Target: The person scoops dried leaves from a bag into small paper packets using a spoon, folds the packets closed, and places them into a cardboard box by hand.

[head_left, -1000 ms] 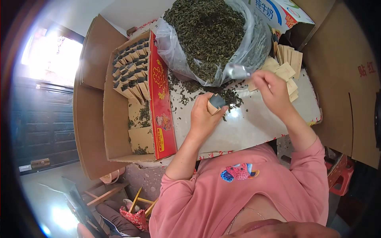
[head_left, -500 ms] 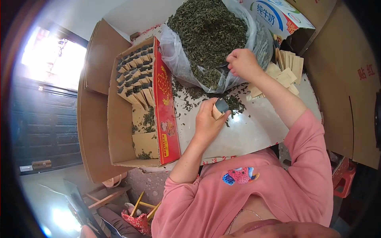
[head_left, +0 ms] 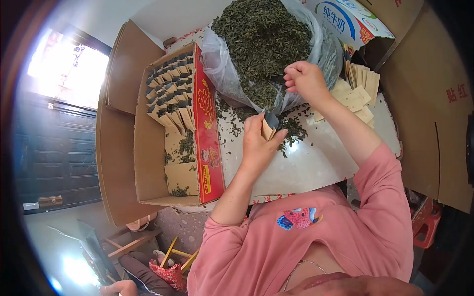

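Observation:
My left hand (head_left: 257,143) grips a small brown paper packet (head_left: 268,130) with a dark grey lining, its mouth spread open. The packet is over the white tabletop (head_left: 296,170), just in front of a clear plastic bag (head_left: 216,54) heaped with dried green leaves (head_left: 261,37). My right hand (head_left: 307,81) is closed at the near right side of the leaves. From its fingers a dark spoon (head_left: 278,76) reaches into the heap. Most of the spoon is hidden by leaves and fingers.
Left of the bag stands an open red carton (head_left: 210,128) holding rows of upright packets (head_left: 170,89) and loose leaves. Flat paper packets (head_left: 356,98) lie at right. A milk box (head_left: 340,22) and large cardboard (head_left: 429,98) stand behind. Someone's hand (head_left: 121,287) shows at lower left.
My right hand has shifted slightly, with the spoon further into the leaves. The packet in my left hand has tilted and moved slightly toward the bag.

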Demonstrator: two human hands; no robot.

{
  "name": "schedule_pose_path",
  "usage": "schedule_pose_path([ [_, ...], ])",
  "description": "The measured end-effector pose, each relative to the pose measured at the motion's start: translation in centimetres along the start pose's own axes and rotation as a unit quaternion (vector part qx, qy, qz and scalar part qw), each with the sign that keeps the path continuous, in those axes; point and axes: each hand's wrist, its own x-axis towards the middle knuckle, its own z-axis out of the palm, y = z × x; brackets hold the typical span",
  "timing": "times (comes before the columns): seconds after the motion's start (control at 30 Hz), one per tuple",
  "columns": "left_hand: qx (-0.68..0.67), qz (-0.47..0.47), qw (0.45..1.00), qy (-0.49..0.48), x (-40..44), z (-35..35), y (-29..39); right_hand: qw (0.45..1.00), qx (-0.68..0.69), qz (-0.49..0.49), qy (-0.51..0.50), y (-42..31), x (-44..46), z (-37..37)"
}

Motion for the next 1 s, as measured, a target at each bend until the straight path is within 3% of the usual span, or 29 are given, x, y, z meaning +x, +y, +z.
schedule_pose_path([
  [0.3, 0.059, -0.056, 0.997, -0.015, 2.0, -0.1, 1.7, 0.999, 0.034, -0.004, -0.024, 1.0, -2.4, -2.5],
  [0.43, 0.051, -0.043, 0.998, -0.004, 1.7, 0.5, 1.3, 0.998, 0.040, -0.008, -0.040, 0.9, -4.6, -3.8],
  [0.7, 0.015, -0.104, 0.993, -0.057, 1.5, 2.0, 1.7, 0.997, 0.019, -0.065, -0.025, 2.0, -9.1, -3.9],
  [0.8, 0.038, -0.107, 0.993, -0.039, 1.5, 2.3, 2.1, 0.990, -0.063, -0.123, -0.035, 2.9, -10.1, -4.1],
  [0.87, 0.048, -0.099, 0.993, -0.034, 1.4, 2.4, 2.0, 0.963, -0.152, -0.222, -0.028, 3.1, -10.5, -4.3],
  [1.0, 0.090, -0.090, 0.991, -0.031, 1.0, 2.6, 2.0, 0.931, -0.212, -0.296, -0.023, 1.9, -10.4, -5.4],
])
